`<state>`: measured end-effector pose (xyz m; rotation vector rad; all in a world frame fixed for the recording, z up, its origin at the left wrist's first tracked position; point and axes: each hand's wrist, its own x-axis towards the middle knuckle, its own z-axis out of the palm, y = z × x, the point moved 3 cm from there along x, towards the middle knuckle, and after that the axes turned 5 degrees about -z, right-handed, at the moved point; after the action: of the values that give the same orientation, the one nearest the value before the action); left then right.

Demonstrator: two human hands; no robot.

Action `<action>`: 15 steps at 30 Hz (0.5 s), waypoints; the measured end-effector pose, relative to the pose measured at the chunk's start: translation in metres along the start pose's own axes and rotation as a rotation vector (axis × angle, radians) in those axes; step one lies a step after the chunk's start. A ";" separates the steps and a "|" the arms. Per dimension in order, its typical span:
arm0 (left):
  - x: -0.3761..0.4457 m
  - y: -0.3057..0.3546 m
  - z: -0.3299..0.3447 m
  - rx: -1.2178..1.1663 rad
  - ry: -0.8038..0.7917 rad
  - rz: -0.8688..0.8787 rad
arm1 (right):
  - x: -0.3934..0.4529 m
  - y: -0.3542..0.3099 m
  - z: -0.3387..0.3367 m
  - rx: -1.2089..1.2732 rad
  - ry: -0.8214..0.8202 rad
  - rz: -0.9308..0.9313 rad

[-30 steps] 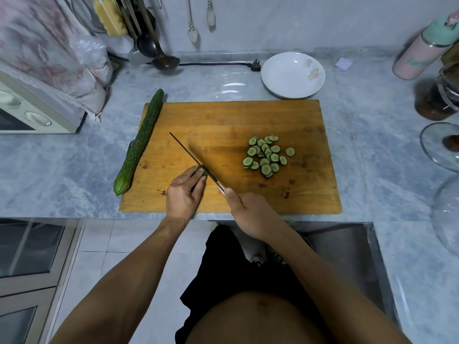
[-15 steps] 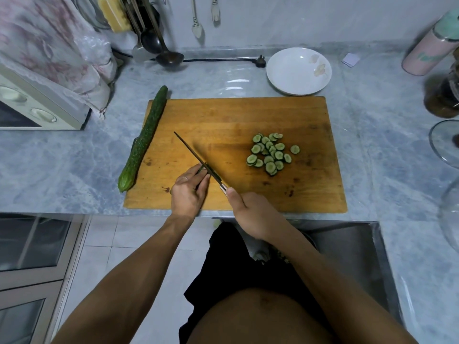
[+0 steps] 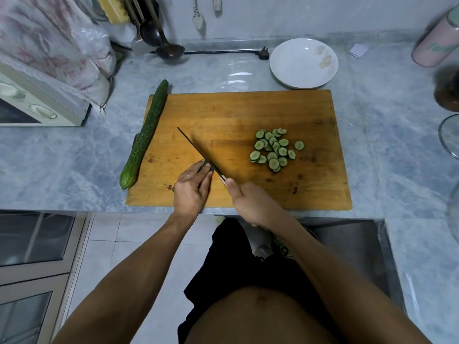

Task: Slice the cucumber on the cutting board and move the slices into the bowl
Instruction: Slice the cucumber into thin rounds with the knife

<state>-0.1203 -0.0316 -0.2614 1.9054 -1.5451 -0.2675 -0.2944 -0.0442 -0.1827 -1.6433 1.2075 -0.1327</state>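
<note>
Two hands are at work over the wooden cutting board (image 3: 238,110). Our left hand (image 3: 190,188) sits at the near-left part of the board, fingers curled down over a small cucumber stub (image 3: 205,165), its grip pinning that last dark green piece to the wood; only a sliver of it shows past the fingertips. Our right hand (image 3: 250,203) has its grip wrapped round the handle of the knife (image 3: 198,152), thumb laid along the top near the blade. The thin dark blade runs diagonally away to the upper left, its heel right against the stub beside our left fingertips and its tip out over bare board.

Over on the right half of the board lies the pile of cucumber slices (image 3: 273,150), round green-rimmed discs overlapping one another, with one slice lying just apart on the right side of the heap. Along the board's left edge we have a whole cucumber (image 3: 146,132), long and bumpy, lying lengthwise with its far end on the board corner and its near end out on the grey marbled surface (image 3: 62,160).

Just past the board's far-right corner stands the white bowl (image 3: 303,62), a faint flower print on its inside, with no slices in it. A black plug and cord (image 3: 263,53) lie on the surface to its left, and a dark ladle (image 3: 169,49) hangs near the wall.
</note>
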 end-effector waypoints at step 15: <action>0.007 0.005 -0.008 -0.072 -0.030 -0.105 | 0.002 0.017 -0.033 -0.026 0.030 -0.071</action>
<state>-0.1181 -0.0362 -0.2505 1.9371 -1.4374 -0.3946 -0.3239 -0.0664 -0.1821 -1.7124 1.1786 -0.1878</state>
